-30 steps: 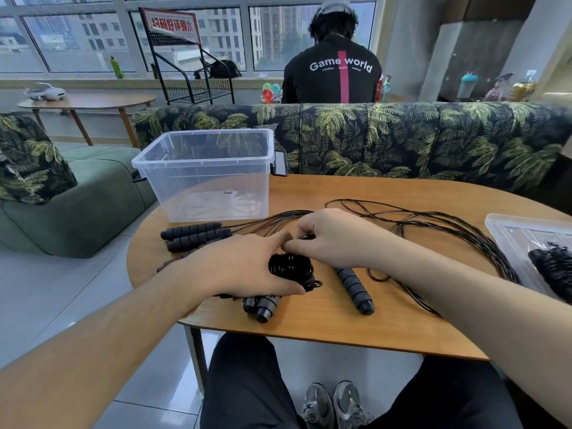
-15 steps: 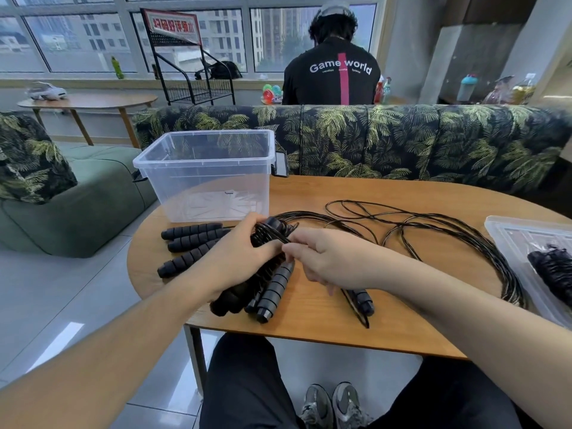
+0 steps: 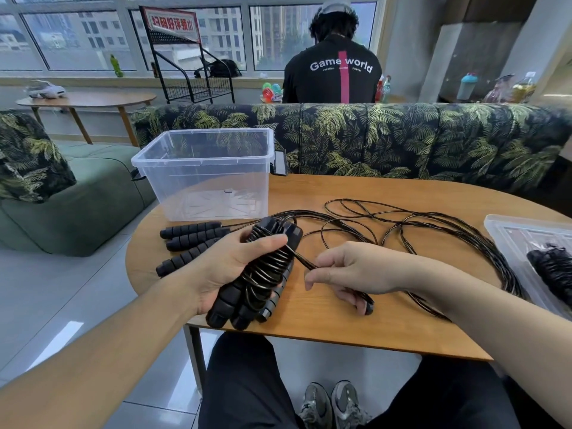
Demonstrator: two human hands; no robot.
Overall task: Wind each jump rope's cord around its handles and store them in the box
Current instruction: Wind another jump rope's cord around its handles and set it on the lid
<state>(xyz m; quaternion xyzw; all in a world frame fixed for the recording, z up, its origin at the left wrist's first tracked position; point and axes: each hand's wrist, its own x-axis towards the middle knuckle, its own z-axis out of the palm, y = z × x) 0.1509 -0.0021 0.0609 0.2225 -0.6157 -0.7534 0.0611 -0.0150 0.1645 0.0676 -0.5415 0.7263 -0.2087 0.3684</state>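
The left hand (image 3: 229,267) is gripping a bundle of black foam jump-rope handles (image 3: 257,283), its thumb lying across the top of the cord coils (image 3: 266,267) that are wrapping around them. The bundle is tilting, its lower ends hanging over the near edge of the oval wooden table (image 3: 371,329) and its upper ends pointing toward the clear plastic box (image 3: 204,174). From the coils, a short stretch of cord (image 3: 301,258) is running to the right hand (image 3: 349,270), which is pinching it between thumb and forefinger; the lower fingers of that hand are curling around another black handle (image 3: 366,306), most of it hidden under the palm.

The box is standing open at the far left of the table, and nothing is showing inside it through the clear walls. Just in front of it, 3 more black handles (image 3: 192,235) are lying side by side on the table, their cords leading right into a loose tangle of black cords (image 3: 433,230) that is spreading across the middle and right of the tabletop. At the right edge, a clear lid or tray (image 3: 507,230) is carrying a wound black rope bundle (image 3: 554,267).

Behind the table, a leaf-print sofa back (image 3: 402,140) is running across the view, and beyond it a person in a black shirt (image 3: 334,75) is sitting facing away. The wearer's dark trousers and grey shoes (image 3: 331,407) are showing below the table edge.
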